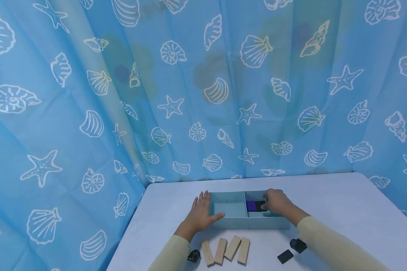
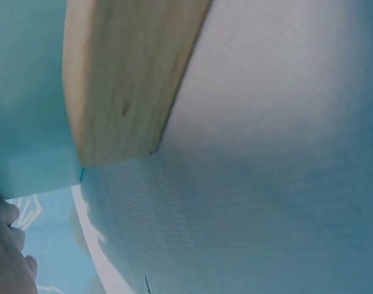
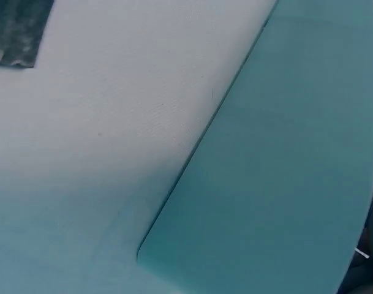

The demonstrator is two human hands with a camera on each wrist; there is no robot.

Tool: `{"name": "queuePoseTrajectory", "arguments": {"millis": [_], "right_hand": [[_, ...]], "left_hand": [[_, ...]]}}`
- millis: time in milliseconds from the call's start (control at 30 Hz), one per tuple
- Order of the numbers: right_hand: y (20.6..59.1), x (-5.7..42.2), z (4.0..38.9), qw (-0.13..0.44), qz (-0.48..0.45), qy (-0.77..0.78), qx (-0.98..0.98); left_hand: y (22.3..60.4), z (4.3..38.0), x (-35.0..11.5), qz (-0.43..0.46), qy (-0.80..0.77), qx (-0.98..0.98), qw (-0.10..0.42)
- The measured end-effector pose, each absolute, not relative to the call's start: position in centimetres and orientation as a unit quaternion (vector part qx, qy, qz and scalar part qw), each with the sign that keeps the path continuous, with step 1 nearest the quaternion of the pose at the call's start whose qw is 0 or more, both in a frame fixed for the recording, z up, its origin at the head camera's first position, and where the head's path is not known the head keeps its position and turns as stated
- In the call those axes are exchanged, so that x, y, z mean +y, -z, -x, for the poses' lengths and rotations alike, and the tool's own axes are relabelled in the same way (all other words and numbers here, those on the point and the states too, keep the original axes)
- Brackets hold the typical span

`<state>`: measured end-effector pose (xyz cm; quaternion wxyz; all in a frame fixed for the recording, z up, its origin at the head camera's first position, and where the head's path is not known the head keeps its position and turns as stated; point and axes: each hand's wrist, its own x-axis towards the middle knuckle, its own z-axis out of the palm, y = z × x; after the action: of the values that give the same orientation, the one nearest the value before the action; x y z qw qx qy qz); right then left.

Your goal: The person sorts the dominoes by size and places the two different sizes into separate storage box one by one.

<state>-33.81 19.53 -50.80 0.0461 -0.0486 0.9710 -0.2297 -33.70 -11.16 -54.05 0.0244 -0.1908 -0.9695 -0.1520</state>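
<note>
A light blue-green box (image 1: 251, 223) with two compartments stands on the table. My left hand (image 1: 201, 215), fingers straight and thumb spread, rests against the box's left end; its fingertips also show at the lower left of the left wrist view. Reaching into the right compartment, my right hand (image 1: 277, 201) pinches a black block (image 1: 259, 205) between thumb and fingers. The black block sits beside a purple block (image 1: 251, 206), close to the divider. Part of the right compartment is hidden behind the right hand.
Several wooden blocks (image 1: 221, 251) lie in front of the box. A flat black piece (image 1: 285, 256) and a rounded black object (image 1: 298, 245) are at the front right. Another black object (image 1: 194, 256) lies by the left sleeve. A shell-patterned curtain (image 1: 190, 94) hangs behind the white table (image 1: 335, 195).
</note>
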Motion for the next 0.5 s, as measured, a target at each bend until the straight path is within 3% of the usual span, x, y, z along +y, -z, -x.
{"name": "queuePoseTrajectory", "arguments": {"millis": [500], "right_hand": [[49.7,20.8,31.5,0.016,0.109,0.297,0.949]], "left_hand": [[53.7,33.6,-11.2,0.187,0.154,-0.970,0.012]]}}
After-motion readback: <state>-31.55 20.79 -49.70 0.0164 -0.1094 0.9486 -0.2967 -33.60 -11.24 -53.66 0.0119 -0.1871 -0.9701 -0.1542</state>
